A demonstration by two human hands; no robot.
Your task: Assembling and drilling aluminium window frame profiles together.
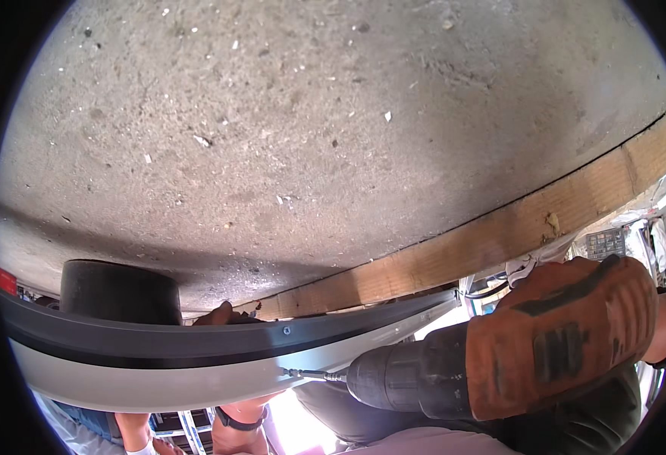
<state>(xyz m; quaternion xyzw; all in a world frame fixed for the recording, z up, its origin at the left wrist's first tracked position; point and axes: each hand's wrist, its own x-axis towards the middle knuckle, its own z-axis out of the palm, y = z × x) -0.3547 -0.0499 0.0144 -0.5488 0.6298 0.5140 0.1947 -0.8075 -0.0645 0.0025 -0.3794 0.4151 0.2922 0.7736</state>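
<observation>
My right hand point(553, 280) grips an orange and black cordless drill point(560, 345) lying across the lower right. Its thin bit point(310, 374) points left and its tip meets the pale face of a long grey and white profile point(158, 383). The profile stretches across the lower left, with a dark strip along its top. Fingers of my left hand point(223, 315) show just behind the profile's upper edge, closed over it; the rest of that hand is hidden. Below the profile, a forearm with a dark wristband point(242, 418) appears.
A worn grey, speckled surface point(310, 152) fills the upper view, edged by a wooden beam point(499, 231). A black cylindrical block point(120, 292) stands behind the profile at left. Another person's bare leg point(132, 432) shows at lower left. Cluttered items and a grey crate point(604, 244) are at right.
</observation>
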